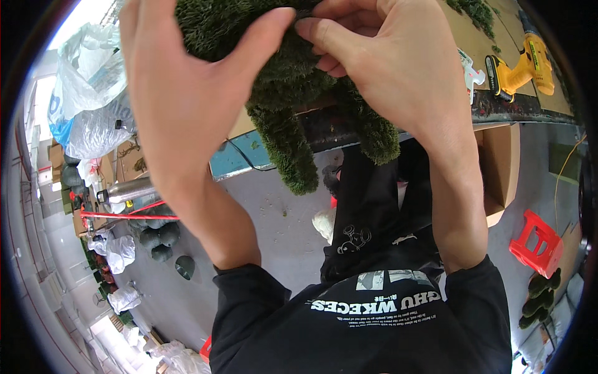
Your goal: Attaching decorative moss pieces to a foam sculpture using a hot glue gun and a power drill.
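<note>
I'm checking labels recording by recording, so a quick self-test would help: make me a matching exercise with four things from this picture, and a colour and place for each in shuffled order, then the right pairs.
Column one
1. Drill
2. Green piece
3. Stool
4. Bottle

Column two
A. Red, lower right of the picture
B. Silver, left side of the picture
C. Yellow and black, upper right of the picture
D. Shaggy, at the left hand and right hand

Pairs: 1-C, 2-D, 3-A, 4-B
</note>
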Tool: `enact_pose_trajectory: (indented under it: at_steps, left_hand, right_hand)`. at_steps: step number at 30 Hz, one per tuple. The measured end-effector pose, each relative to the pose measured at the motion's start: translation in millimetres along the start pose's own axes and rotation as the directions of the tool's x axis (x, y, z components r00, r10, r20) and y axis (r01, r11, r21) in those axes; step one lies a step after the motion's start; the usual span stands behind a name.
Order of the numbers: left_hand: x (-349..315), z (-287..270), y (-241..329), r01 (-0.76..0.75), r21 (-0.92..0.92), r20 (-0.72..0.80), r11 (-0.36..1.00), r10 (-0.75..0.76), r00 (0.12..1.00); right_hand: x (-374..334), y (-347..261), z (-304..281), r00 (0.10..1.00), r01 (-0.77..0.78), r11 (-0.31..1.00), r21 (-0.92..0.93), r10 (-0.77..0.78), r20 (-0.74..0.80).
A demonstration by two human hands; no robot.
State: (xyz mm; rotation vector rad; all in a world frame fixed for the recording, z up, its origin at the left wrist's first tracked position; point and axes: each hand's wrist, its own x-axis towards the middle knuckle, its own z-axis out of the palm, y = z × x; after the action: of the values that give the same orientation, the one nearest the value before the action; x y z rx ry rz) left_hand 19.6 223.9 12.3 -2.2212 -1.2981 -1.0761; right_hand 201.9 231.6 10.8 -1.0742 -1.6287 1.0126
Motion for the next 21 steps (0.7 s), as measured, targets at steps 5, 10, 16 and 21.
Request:
enact_pose_trajectory:
  at_steps: [5,10,16,21]
  left_hand:
    - [22,-10,24,0.378,-0.258,0.123,0.889,-0.358,0.926]
    - [13,8,21,0.146,0.025,0.092,0.989,-0.147,0.985]
    - [14,16,14,0.099,-0.059,-0.005,0.993,-0.099,0.995]
    - [-3,18,-16,0.142,-0.103,-0.012,0.985,-0.144,0.99]
  right_hand:
    - [0,1,5,0.999,-0.026,0.997,-0.066,0.024,-0.041]
    - [3,0,0,0.998,-0.046,0.997,-0.057,0.043,-0.047]
    - [4,30,12,0.989,-0.134,0.988,0.077,0.138,-0.052]
    - [-5,30,27,0.989,-0.018,0.979,0.205,0.048,-0.142]
